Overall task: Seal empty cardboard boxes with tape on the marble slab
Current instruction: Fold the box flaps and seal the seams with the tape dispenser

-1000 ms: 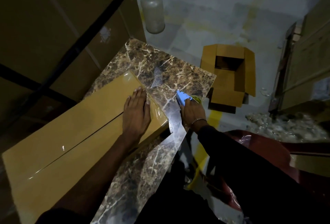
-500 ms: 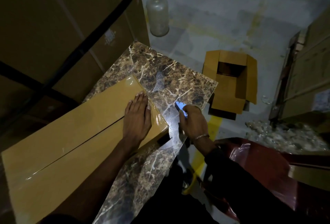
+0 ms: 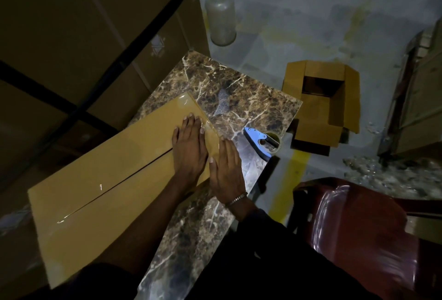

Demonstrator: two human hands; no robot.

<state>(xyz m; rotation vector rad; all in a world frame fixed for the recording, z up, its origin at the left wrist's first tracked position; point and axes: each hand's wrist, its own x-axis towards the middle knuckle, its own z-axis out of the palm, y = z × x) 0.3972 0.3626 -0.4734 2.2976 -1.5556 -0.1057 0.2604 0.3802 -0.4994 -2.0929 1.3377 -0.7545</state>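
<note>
The long cardboard box (image 3: 114,187) is pressed flat by the left hand (image 3: 190,151) and right hand (image 3: 227,170), fingers straight and together, at its taped end, apparently over the marble slab (image 3: 251,99) centre.

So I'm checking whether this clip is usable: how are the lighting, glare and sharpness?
Head view: dim overall, corners nearly black; small glare streaks on the taped cardboard box; sheen on the marble slab and red chair; hands fairly sharp; wide-angle bending at edges.
</note>
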